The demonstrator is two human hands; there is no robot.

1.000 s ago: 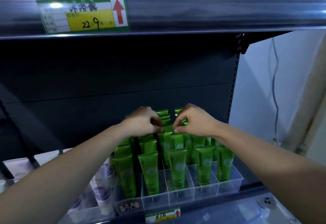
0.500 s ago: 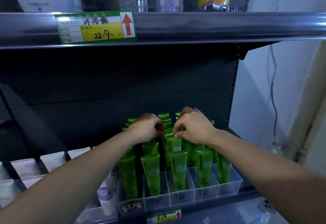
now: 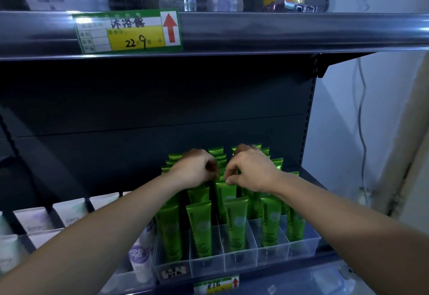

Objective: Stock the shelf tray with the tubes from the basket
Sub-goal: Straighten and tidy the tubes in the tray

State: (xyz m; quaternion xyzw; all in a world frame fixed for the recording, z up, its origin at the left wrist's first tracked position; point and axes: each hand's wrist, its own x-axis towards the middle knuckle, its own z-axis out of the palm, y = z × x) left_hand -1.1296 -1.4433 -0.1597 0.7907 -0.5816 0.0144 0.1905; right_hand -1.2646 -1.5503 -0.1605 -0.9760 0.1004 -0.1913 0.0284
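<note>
A clear divided shelf tray point(image 3: 310, 242) stands on the lower shelf, filled with several upright green tubes point(image 3: 236, 224) in rows. My left hand point(image 3: 193, 170) and my right hand point(image 3: 254, 170) meet over the middle column. Both pinch the crimped top of one green tube point(image 3: 222, 198) in the second row, thumbs and fingers closed on it. The hands hide the tops of the tubes behind. No basket can be made out.
White tubes point(image 3: 69, 211) stand in a tray to the left, one with a purple label point(image 3: 139, 256) beside the green ones. Overhead runs the upper shelf edge with a price tag point(image 3: 127, 31) and bottles above. A wall with a cable point(image 3: 361, 118) lies to the right.
My two hands have drawn closer together and sunk slightly onto the middle tube. The view has tilted up a little.
</note>
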